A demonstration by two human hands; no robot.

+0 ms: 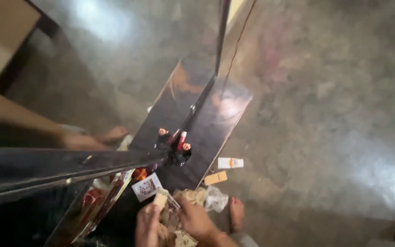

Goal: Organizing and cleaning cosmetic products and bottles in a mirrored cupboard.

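My left hand [147, 225] and my right hand [196, 220] are low in the view, close together over a bundle of crumpled brownish paper [192, 195]. The left hand's fingers pinch a small tan block [160, 199] at the top of the bundle. The right hand grips the paper beside it. A bit of clear plastic wrap [216, 199] sticks out to the right. Just beyond the hands lies a dark glossy board [206, 123] with a black fitting carrying two red-tipped terminals [179, 144].
A dark metal bar [46, 167] crosses from the left and a thin pole [220, 41] rises from the board. A white dotted card [146, 186], a white tube [230, 163] and a tan tag [216, 178] lie nearby. My bare foot [236, 212] rests on concrete; another person's foot [113, 135] is left.
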